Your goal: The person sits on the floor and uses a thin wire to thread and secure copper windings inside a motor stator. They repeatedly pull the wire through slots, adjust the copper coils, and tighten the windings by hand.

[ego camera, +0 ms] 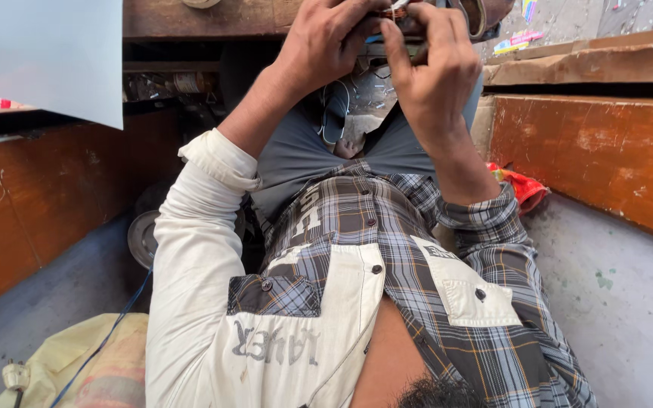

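Both my hands are raised at the top of the head view, over my lap. My left hand [325,41] and my right hand [434,72] close together around a small dark object [396,17] with a reddish-brown part and a thin white strand. Most of that object is hidden by my fingers and cut off by the frame's top edge. My forearms come up from a plaid and cream shirt [341,287]. Below the hands lie my grey trousers [296,155] and a sandal [334,113] on the floor.
A worn wooden bench edge [205,19] runs behind the hands. Orange-brown wooden panels stand at left [47,196] and right [606,159]. A red wrapper [527,189] lies by my right elbow, a yellowish sack [92,370] with a blue wire at lower left, a round metal disc [141,238] beside my left arm.
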